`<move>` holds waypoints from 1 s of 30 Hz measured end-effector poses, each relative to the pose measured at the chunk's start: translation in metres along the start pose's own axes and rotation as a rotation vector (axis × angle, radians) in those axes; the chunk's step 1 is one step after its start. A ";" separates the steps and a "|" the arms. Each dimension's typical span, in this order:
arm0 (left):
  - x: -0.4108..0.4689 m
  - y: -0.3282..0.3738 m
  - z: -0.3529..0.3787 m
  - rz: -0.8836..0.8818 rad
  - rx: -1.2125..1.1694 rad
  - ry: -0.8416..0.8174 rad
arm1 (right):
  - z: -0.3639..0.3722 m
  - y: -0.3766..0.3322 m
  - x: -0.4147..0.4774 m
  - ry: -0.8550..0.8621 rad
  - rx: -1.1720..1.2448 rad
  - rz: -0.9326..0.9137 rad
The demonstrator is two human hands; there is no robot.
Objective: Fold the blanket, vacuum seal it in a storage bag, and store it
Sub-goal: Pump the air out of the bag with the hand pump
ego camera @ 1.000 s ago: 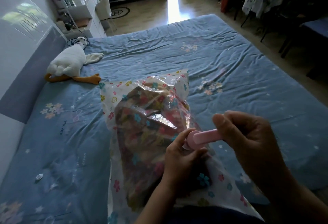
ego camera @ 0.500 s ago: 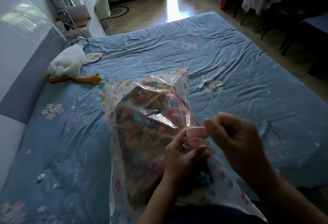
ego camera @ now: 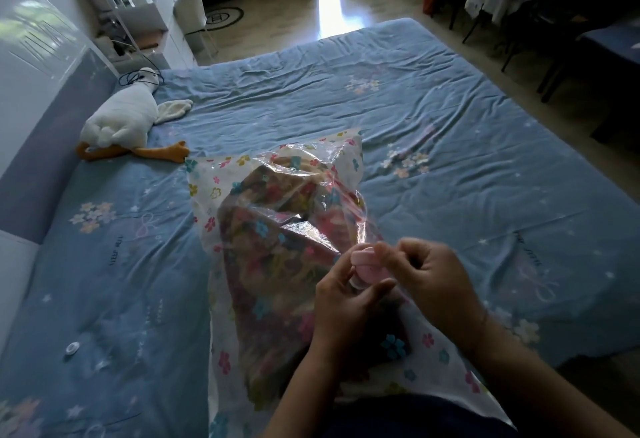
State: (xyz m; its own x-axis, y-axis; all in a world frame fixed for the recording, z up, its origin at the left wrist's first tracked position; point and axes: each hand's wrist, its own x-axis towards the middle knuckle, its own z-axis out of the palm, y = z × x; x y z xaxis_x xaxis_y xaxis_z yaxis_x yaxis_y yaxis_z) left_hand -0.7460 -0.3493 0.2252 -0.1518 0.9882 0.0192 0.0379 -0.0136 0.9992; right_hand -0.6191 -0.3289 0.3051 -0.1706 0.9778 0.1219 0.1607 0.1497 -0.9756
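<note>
A clear storage bag [ego camera: 214, 202] printed with small flowers lies on the blue bed [ego camera: 450, 160] in front of me. Inside it sits the folded flowery blanket [ego camera: 273, 264], brown and pink. On the bag's near part is a pink valve with a pink cap [ego camera: 363, 266]. My left hand [ego camera: 346, 309] grips the valve base from the left, thumb below it. My right hand [ego camera: 429, 281] pinches the pink cap from the right with curled fingers. Both forearms come in from the bottom edge and cover the bag's near end.
A white plush goose [ego camera: 121, 122] with orange feet lies at the bed's left by the headboard [ego camera: 38, 160]. A small white disc [ego camera: 72, 347] rests on the sheet, lower left. White shelves [ego camera: 149, 14] stand beyond the bed; dark chairs and a table [ego camera: 554, 4] at the right.
My right hand has moved left with the pink cap, from held out to the right of the valve to pressed against it. My left hand stays on the valve.
</note>
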 end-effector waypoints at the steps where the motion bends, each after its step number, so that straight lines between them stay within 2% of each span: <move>1: 0.000 0.000 -0.001 0.002 -0.008 -0.002 | 0.001 0.003 0.000 -0.020 -0.021 0.053; 3: 0.002 0.002 -0.001 0.009 -0.003 -0.007 | -0.004 -0.008 -0.002 -0.029 0.039 0.019; 5: 0.005 0.002 -0.001 0.017 0.020 -0.012 | -0.013 -0.031 -0.005 -0.012 0.141 -0.133; 8: 0.006 0.001 -0.001 0.001 0.011 0.005 | -0.019 -0.042 -0.003 0.039 0.123 -0.299; 10: 0.004 -0.001 -0.001 -0.019 -0.001 0.005 | -0.012 -0.025 -0.002 0.034 0.062 -0.240; 13: 0.002 -0.002 -0.001 -0.016 0.013 -0.008 | 0.000 0.008 -0.001 -0.023 -0.008 0.031; 14: 0.001 -0.001 -0.002 -0.012 0.018 -0.011 | 0.001 0.012 -0.002 -0.024 -0.022 0.065; 16: 0.003 0.001 -0.002 -0.020 0.012 -0.010 | -0.003 0.001 -0.002 -0.021 0.011 -0.003; 19: 0.007 0.000 -0.001 -0.022 -0.008 0.006 | -0.014 -0.033 -0.001 0.002 0.139 -0.215; 21: 0.008 -0.002 -0.001 -0.026 -0.003 0.006 | -0.016 -0.035 0.002 0.024 0.128 -0.300; 23: 0.006 -0.006 -0.002 -0.036 0.009 0.007 | -0.009 -0.016 0.005 0.019 0.030 -0.239; 25: 0.004 -0.007 -0.003 -0.037 0.024 0.007 | -0.003 0.010 0.005 -0.037 -0.041 -0.049; 27: 0.002 -0.007 -0.003 -0.018 0.043 0.001 | -0.001 0.024 0.004 -0.065 -0.100 0.044; 30: 0.005 -0.002 -0.002 -0.009 0.030 0.001 | -0.010 -0.004 0.004 -0.036 -0.042 -0.088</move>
State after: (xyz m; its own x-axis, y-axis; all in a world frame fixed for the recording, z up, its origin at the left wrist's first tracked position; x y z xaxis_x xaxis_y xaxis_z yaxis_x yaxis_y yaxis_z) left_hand -0.7484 -0.3448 0.2232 -0.1538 0.9881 0.0098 0.0657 0.0003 0.9978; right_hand -0.6106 -0.3243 0.3116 -0.2208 0.9547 0.1992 0.1845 0.2415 -0.9527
